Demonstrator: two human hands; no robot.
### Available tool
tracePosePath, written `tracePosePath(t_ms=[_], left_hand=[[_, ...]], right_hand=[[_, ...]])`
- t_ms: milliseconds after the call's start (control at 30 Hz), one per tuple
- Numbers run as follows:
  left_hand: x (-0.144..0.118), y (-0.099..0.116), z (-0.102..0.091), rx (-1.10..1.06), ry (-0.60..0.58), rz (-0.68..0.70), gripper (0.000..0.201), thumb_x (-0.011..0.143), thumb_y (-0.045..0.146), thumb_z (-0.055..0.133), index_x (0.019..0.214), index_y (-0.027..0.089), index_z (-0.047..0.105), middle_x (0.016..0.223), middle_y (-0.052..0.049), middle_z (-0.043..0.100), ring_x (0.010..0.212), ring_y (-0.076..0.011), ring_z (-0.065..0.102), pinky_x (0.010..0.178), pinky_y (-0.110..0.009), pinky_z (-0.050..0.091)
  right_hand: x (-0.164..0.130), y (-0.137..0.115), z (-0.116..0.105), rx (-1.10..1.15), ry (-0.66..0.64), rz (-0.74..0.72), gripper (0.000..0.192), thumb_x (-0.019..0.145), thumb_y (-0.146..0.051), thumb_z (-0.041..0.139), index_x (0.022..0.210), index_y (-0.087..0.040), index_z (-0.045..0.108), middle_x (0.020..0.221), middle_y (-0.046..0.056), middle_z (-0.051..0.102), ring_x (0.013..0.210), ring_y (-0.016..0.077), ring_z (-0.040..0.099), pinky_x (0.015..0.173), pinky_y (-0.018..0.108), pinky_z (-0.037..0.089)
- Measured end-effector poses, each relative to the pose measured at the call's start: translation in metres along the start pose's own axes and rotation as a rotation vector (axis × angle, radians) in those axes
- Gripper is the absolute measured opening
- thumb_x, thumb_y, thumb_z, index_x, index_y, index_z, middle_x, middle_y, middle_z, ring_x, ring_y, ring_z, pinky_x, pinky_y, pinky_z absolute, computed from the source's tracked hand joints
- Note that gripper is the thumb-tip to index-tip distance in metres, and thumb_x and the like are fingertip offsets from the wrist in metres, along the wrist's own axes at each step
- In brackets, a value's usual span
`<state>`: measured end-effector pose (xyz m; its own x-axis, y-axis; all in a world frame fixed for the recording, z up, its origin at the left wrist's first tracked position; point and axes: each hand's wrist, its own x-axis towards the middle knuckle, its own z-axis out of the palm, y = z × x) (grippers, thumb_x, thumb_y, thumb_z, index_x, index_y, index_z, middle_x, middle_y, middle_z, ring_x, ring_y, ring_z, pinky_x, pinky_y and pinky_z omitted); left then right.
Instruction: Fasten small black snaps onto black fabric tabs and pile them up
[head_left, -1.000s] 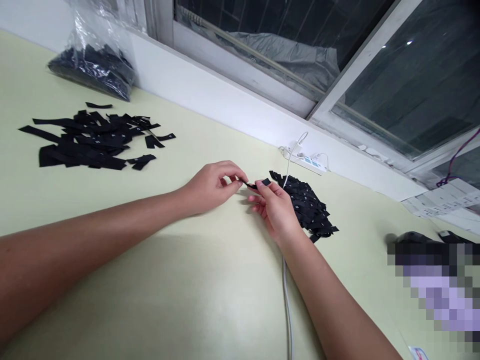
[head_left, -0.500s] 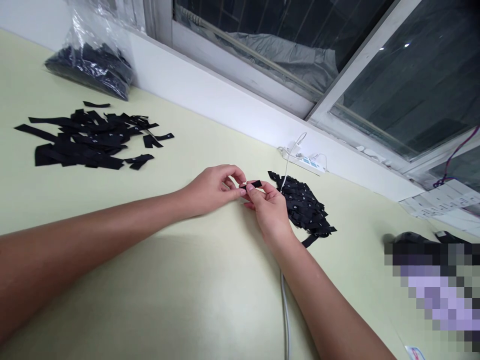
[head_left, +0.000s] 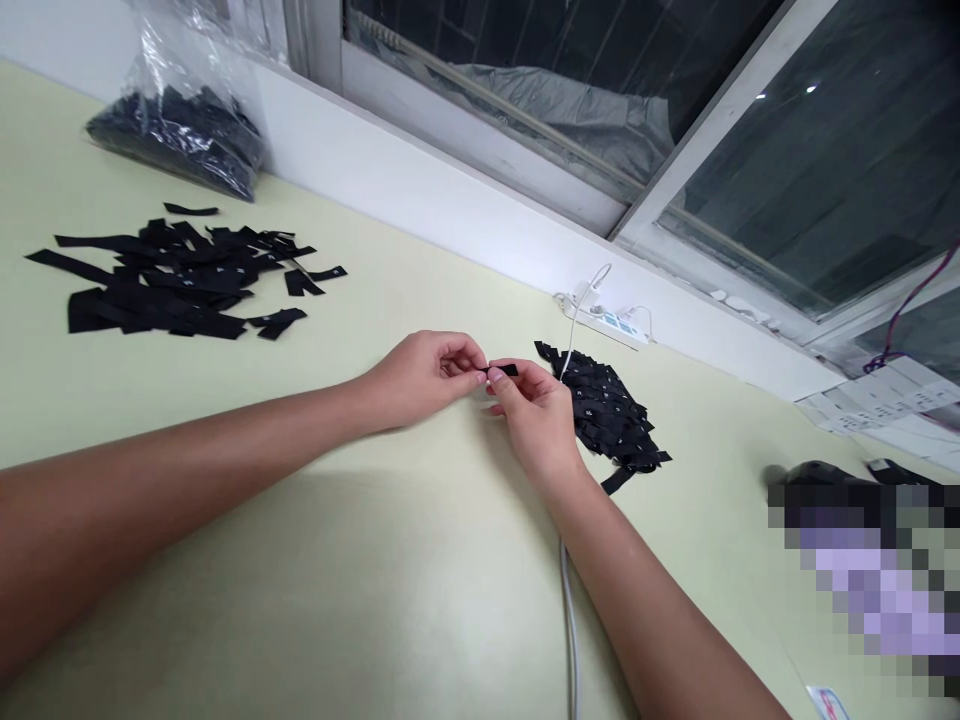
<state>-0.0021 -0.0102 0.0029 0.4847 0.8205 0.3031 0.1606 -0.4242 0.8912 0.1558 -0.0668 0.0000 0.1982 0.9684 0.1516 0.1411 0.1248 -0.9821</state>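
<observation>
Above the middle of the table, my left hand [head_left: 430, 378] and my right hand [head_left: 541, 412] meet at a small black fabric strip [head_left: 507, 370]. The left thumb and fingertips pinch its left end, and the right thumb presses on it against the fingers. Most of the strip is covered by my fingers. Just right of my right hand lies a heap of black fabric strips [head_left: 611, 410], several with small white marks. On the far left is a looser pile of longer black strips [head_left: 195, 275], some also marked in white.
A clear plastic bag [head_left: 184, 130] of black pieces stands at the back left. By the wall is a white power strip [head_left: 606, 322]; a white cable [head_left: 571, 630] runs from there past my right forearm. At right, dark items and a blurred purple patch [head_left: 870, 580] show.
The strip between my fingers has turned slightly, and its right end sits a little lower and shows less. My left fingers have closed in a bit. The piles look unchanged.
</observation>
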Motion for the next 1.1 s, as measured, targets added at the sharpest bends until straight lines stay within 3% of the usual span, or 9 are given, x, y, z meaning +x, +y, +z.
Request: tracePosePath(t_ms=[167, 333, 500, 867, 1100], left_hand=[[-0.001, 0.003, -0.003, 0.117, 0.035, 0.036, 0.012, 0.083, 0.028, 0.063, 0.084, 0.017, 0.067, 0.084, -0.002, 0.071, 0.080, -0.0161, 0.065, 0.074, -0.028, 0.051], [-0.004, 0.008, -0.004, 0.168, 0.011, 0.132, 0.011, 0.086, 0.025, 0.058, 0.085, 0.018, 0.067, 0.086, -0.001, 0.071, 0.082, -0.0157, 0.066, 0.072, -0.027, 0.050], [-0.005, 0.010, -0.004, 0.145, -0.023, 0.109, 0.010, 0.085, 0.024, 0.059, 0.083, 0.018, 0.066, 0.082, 0.000, 0.070, 0.075, -0.0145, 0.065, 0.068, -0.026, 0.050], [-0.004, 0.003, -0.002, -0.035, -0.108, 0.079, 0.008, 0.083, 0.026, 0.062, 0.085, 0.018, 0.063, 0.082, -0.001, 0.068, 0.077, -0.0145, 0.064, 0.071, -0.027, 0.051], [-0.003, 0.006, -0.005, -0.021, -0.170, 0.093, 0.008, 0.083, 0.024, 0.062, 0.086, 0.017, 0.065, 0.082, -0.001, 0.068, 0.074, -0.0142, 0.063, 0.069, -0.027, 0.051]], right_hand=[[-0.001, -0.004, 0.001, -0.098, -0.009, -0.034, 0.028, 0.079, -0.046, 0.069, 0.090, -0.020, 0.071, 0.082, 0.002, 0.068, 0.080, 0.0177, 0.063, 0.064, 0.028, 0.052], [0.003, -0.005, -0.002, 0.049, -0.039, 0.105, 0.038, 0.081, -0.056, 0.064, 0.086, -0.019, 0.068, 0.087, 0.004, 0.068, 0.076, 0.0164, 0.064, 0.062, 0.027, 0.050], [0.005, -0.008, -0.006, 0.034, -0.142, 0.118, 0.032, 0.072, -0.047, 0.077, 0.083, -0.019, 0.065, 0.077, 0.000, 0.063, 0.072, 0.0126, 0.058, 0.066, 0.026, 0.047], [0.003, -0.021, -0.017, 0.176, -0.312, 0.296, 0.031, 0.067, -0.040, 0.084, 0.081, -0.018, 0.066, 0.078, -0.001, 0.059, 0.071, 0.0103, 0.052, 0.073, 0.027, 0.047], [0.005, -0.019, -0.021, 0.224, -0.396, 0.366, 0.033, 0.065, -0.035, 0.087, 0.080, -0.016, 0.065, 0.079, 0.000, 0.060, 0.070, 0.0099, 0.056, 0.074, 0.029, 0.051]])
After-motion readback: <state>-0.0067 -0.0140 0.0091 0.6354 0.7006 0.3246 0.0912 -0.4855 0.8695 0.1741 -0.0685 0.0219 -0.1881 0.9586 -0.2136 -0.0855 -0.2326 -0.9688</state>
